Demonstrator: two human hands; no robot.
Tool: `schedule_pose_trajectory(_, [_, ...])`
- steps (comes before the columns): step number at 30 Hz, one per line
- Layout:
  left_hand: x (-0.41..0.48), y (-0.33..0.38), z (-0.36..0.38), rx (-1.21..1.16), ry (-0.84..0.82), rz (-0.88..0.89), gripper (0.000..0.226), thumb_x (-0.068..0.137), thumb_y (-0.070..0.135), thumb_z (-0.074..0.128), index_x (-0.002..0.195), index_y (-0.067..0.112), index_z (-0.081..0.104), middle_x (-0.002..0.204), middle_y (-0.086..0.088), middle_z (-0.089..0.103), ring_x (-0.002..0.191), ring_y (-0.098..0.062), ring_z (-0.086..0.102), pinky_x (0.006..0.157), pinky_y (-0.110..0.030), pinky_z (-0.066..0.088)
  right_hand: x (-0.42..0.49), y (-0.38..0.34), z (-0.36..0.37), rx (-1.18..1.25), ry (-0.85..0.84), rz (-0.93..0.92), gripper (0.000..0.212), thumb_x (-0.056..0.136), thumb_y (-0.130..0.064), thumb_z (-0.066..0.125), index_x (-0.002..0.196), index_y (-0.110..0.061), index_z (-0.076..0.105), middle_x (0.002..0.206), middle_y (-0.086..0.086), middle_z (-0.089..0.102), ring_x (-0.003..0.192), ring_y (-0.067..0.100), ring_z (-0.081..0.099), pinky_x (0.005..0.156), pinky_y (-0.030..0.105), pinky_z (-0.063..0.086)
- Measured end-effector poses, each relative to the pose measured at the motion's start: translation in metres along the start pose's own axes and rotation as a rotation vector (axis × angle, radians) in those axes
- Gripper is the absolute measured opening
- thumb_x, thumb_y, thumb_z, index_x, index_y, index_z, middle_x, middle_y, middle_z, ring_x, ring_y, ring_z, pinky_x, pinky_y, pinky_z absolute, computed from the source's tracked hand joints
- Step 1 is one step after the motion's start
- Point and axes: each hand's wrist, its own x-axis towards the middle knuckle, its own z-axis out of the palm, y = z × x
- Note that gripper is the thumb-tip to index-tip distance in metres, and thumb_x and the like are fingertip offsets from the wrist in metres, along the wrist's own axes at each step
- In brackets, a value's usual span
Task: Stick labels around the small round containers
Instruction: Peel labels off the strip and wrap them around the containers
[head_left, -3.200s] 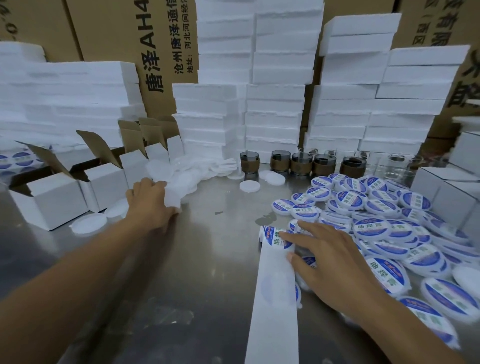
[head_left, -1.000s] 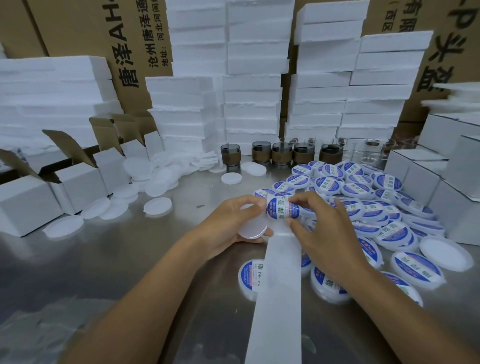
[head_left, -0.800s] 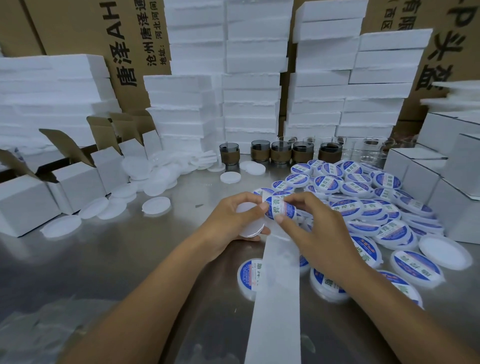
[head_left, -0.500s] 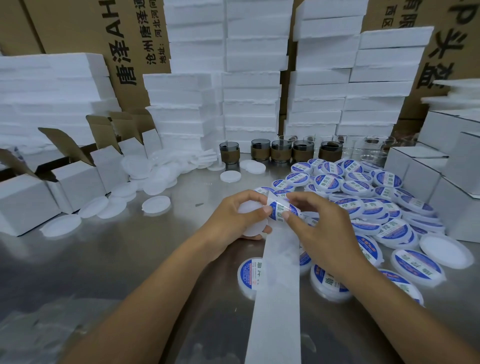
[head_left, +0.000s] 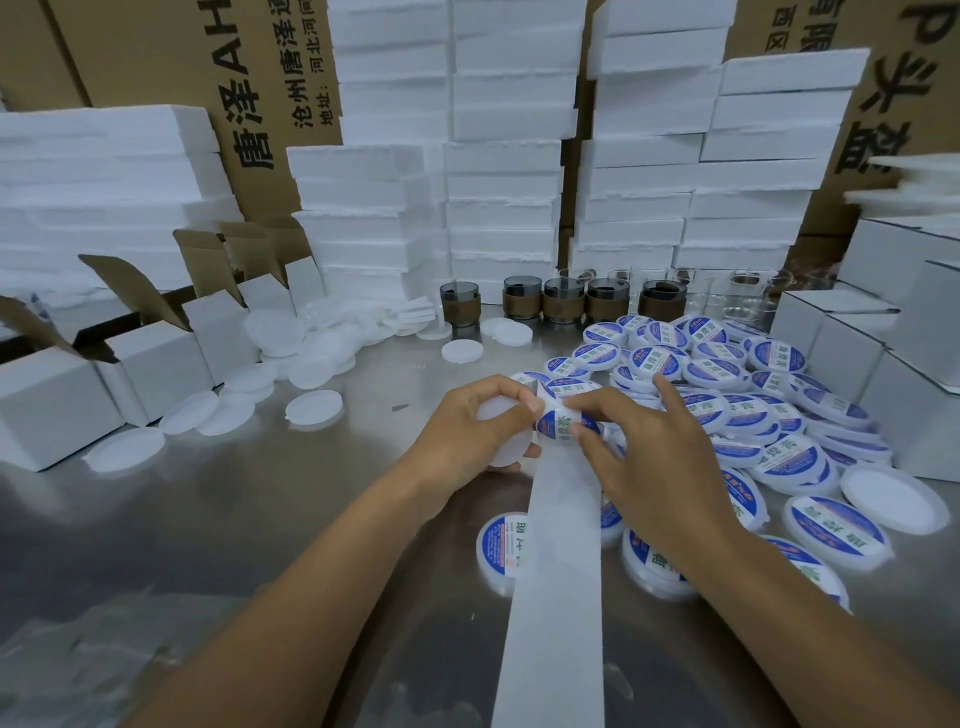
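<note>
Steel table (head_left: 260, 519) under my grip, and a heap of labelled containers (head_left: 727, 374) spreads off to its right. A white backing strip (head_left: 556, 571) runs from my fingers back toward me. My left hand (head_left: 467, 441) curls round a plain white round container (head_left: 506, 457). My right hand (head_left: 660, 462) pinches the blue label (head_left: 558, 423), right against my left thumb.

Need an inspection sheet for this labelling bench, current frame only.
Surface: steel table, reflective, smudged at near edge.
Job's things: plain container in left hand; label at top of backing strip; labelled containers piled right; plain white discs left.
Clutter: dark glass cups in a row at back; open white cartons left.
Hands: left grips the container; right hand pinches the label.
Cables: nothing seen.
Surroundings: foam slabs stacked; printed cardboard boxes behind.
</note>
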Motion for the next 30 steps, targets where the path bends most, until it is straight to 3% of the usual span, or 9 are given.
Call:
schedule_pose_trajectory(4, [0.0, -0.001, 0.002, 0.034, 0.029, 0.051, 0.016, 0.084, 0.027, 0.068, 0.068, 0.031, 0.066, 0.08, 0.011, 0.069, 0.066, -0.012, 0.07, 0.053, -0.017, 0.051, -0.001, 0.001, 0.001, 0.007, -0.009, -0.004, 0.016, 0.088, -0.02, 0.06, 0.104, -0.022, 0.064, 0.083, 0.0, 0.072, 0.091, 0.025, 0.06, 0.11, 0.019, 0.005])
schedule_pose_trajectory(8, [0.0, -0.002, 0.002, 0.039, 0.031, 0.05, 0.014, 0.085, 0.027, 0.067, 0.072, 0.028, 0.064, 0.08, 0.011, 0.069, 0.065, -0.01, 0.069, 0.054, -0.017, 0.052, 0.001, 0.002, 0.002, 0.083, -0.045, -0.025, 0.007, 0.087, -0.018, 0.06, 0.089, -0.025, 0.058, 0.079, -0.005, 0.066, 0.069, 0.009, 0.053, 0.114, 0.029, 0.014])
schedule_pose_trajectory(13, [0.002, -0.002, 0.0, 0.004, 0.087, 0.022, 0.017, 0.086, 0.023, 0.067, 0.07, 0.028, 0.065, 0.079, 0.012, 0.066, 0.061, -0.012, 0.069, 0.054, -0.02, 0.054, 0.001, 0.005, 0.002, 0.166, -0.089, -0.057, 0.009, 0.083, -0.015, 0.063, 0.087, -0.023, 0.061, 0.111, -0.004, 0.059, 0.115, 0.012, 0.044, 0.093, 0.021, 0.028])
schedule_pose_trajectory(16, [0.004, -0.001, 0.0, -0.022, 0.152, -0.011, 0.014, 0.087, 0.025, 0.065, 0.073, 0.028, 0.066, 0.083, 0.016, 0.062, 0.055, -0.006, 0.066, 0.053, -0.019, 0.054, -0.001, 0.003, 0.001, 0.192, -0.1, -0.011, 0.012, 0.083, -0.017, 0.063, 0.085, -0.027, 0.059, 0.117, -0.011, 0.046, 0.117, 0.005, 0.036, 0.092, 0.02, 0.028])
schedule_pose_trajectory(20, [0.006, 0.0, -0.004, -0.123, 0.244, -0.068, 0.012, 0.088, 0.023, 0.064, 0.077, 0.027, 0.065, 0.088, 0.015, 0.062, 0.058, -0.008, 0.068, 0.05, -0.02, 0.053, 0.003, -0.005, -0.007, 0.573, -0.057, 0.203, 0.024, 0.078, -0.008, 0.066, 0.071, -0.03, 0.06, 0.103, -0.012, 0.048, 0.109, 0.004, 0.042, 0.084, 0.002, 0.027])
schedule_pose_trajectory(22, [0.006, 0.0, -0.005, -0.14, 0.262, -0.08, 0.012, 0.088, 0.022, 0.063, 0.077, 0.026, 0.065, 0.095, 0.01, 0.064, 0.063, -0.014, 0.071, 0.052, -0.021, 0.053, 0.005, -0.005, -0.012, 0.741, 0.009, 0.266, 0.025, 0.078, -0.004, 0.064, 0.069, -0.028, 0.059, 0.1, -0.005, 0.053, 0.106, 0.008, 0.048, 0.092, 0.013, 0.033])
schedule_pose_trajectory(25, [0.006, 0.0, -0.004, -0.104, 0.293, -0.084, 0.012, 0.088, 0.023, 0.064, 0.076, 0.026, 0.065, 0.101, 0.001, 0.065, 0.07, -0.019, 0.069, 0.053, -0.023, 0.054, 0.004, -0.008, -0.018, 0.826, 0.027, 0.219, 0.032, 0.081, -0.004, 0.062, 0.089, -0.035, 0.063, 0.098, 0.002, 0.055, 0.093, 0.004, 0.054, 0.093, 0.03, 0.043])
schedule_pose_trajectory(28, [0.006, -0.001, 0.0, -0.023, 0.288, -0.056, 0.012, 0.087, 0.025, 0.065, 0.075, 0.026, 0.065, 0.103, 0.0, 0.064, 0.078, -0.019, 0.065, 0.054, -0.025, 0.055, -0.002, -0.011, -0.013, 0.754, -0.14, 0.079, 0.061, 0.085, -0.008, 0.06, 0.119, -0.057, 0.045, 0.101, -0.007, 0.056, 0.097, -0.005, 0.053, 0.079, 0.006, 0.042])
schedule_pose_trajectory(30, [0.005, -0.001, 0.001, 0.007, 0.276, -0.035, 0.009, 0.087, 0.026, 0.065, 0.078, 0.024, 0.066, 0.093, 0.005, 0.064, 0.07, -0.009, 0.062, 0.056, -0.024, 0.056, -0.006, -0.01, -0.004, 0.675, -0.257, 0.046, 0.072, 0.088, -0.015, 0.058, 0.127, -0.066, 0.026, 0.113, -0.016, 0.056, 0.107, -0.008, 0.048, 0.081, 0.006, 0.04])
